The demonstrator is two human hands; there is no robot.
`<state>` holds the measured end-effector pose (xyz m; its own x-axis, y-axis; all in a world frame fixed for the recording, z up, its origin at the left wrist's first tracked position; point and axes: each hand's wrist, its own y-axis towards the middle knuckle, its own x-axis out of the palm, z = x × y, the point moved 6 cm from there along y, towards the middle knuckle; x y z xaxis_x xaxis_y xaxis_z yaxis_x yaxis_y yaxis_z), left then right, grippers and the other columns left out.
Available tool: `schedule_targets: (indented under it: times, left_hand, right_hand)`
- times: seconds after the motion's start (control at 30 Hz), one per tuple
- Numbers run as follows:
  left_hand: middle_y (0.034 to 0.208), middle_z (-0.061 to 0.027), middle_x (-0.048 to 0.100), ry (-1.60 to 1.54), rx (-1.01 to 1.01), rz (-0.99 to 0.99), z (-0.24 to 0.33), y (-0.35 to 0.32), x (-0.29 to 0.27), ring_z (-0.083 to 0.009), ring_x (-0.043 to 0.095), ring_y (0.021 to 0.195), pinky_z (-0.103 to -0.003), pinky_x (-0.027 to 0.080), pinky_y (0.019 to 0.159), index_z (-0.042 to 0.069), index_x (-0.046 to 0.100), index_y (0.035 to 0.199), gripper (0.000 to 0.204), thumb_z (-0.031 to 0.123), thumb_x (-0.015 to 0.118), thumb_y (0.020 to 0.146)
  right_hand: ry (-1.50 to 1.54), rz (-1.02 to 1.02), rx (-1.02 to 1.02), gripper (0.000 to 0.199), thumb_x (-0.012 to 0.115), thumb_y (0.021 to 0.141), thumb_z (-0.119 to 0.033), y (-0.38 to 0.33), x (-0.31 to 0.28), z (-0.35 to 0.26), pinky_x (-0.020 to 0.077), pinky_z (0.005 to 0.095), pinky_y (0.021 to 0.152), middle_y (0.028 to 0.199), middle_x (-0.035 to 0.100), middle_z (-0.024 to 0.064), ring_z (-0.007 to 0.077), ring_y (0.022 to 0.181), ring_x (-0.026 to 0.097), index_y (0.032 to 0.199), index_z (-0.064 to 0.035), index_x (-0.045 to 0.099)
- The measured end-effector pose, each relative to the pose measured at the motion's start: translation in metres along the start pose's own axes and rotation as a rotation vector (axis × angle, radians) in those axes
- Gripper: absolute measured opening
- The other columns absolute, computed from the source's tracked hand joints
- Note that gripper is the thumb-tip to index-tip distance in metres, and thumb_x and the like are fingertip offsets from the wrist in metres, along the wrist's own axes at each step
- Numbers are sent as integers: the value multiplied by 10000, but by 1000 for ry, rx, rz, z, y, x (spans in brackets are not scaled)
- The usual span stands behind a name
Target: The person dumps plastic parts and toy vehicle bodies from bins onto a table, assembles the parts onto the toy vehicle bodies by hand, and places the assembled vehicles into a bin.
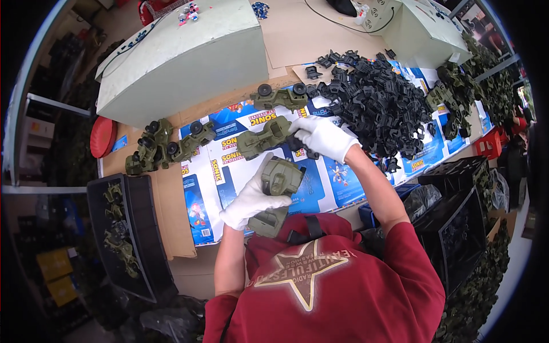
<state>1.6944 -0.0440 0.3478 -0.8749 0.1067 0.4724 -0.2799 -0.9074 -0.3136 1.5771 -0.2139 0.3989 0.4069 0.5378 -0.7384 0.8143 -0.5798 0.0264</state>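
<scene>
My left hand (251, 203), in a white glove, is closed around an olive-green toy vehicle body (283, 176), held over the near edge of the table. Below that hand, another olive-green section (267, 222) shows, probably part of the same toy. My gloved right hand (325, 137) has its fingers bent together beside the end of a second green vehicle body (262, 137) lying on the table. Black plastic parts (309, 153) lie just under the right hand; whatever its fingertips pinch is hidden.
A large heap of black plastic parts (372, 103) covers the right of the cardboard-lined table. Green vehicles with black wheels lie beyond (280, 98) and at left (166, 143). A pale metal housing (189, 63) stands behind. Black crates (128, 234) flank me; a red dish (103, 137) sits far left.
</scene>
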Motion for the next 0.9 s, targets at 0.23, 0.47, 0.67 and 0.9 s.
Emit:
schedule_targets:
  times: [0.23, 0.47, 0.67, 0.9]
  left_hand:
    - [1157, -50, 601, 84, 20, -12, 11, -1, 14, -83, 584, 938, -249, 504, 756, 49, 34, 1560, 1146, -62, 791, 706]
    - [1190, -24, 608, -55, 59, -131, 6, -13, 11, -99, 580, 1017, -276, 478, 888, 56, 390, 1440, 862, -37, 814, 696]
    - [1245, -47, 616, -154, 79, -167, 6, -15, -2, -129, 603, 1076, -285, 478, 941, 44, 460, 1393, 732, 34, 808, 748]
    - [1186, -35, 637, -173, 45, 14, 18, -20, 0, -123, 610, 1021, -274, 493, 906, 40, 479, 1382, 698, 115, 816, 775]
  right_hand:
    - [248, -506, 25, 635, 685, 909, -356, 4, 9, -42, 492, 338, 805, 1036, 653, 138, 206, 908, 618, 1408, -22, 478]
    - [684, -608, -122, 568, 710, 872, -305, -4, 11, -52, 462, 324, 977, 1305, 609, 139, 208, 1164, 587, 1330, -1, 570]
    - [690, -402, -92, 440, 578, 975, -240, -10, 20, -41, 427, 284, 996, 1320, 610, 87, 145, 1128, 569, 1379, -69, 545]
    - [935, -155, 118, 530, 549, 1002, -329, -31, 32, -23, 406, 248, 902, 922, 550, -44, 62, 942, 495, 1419, -9, 479]
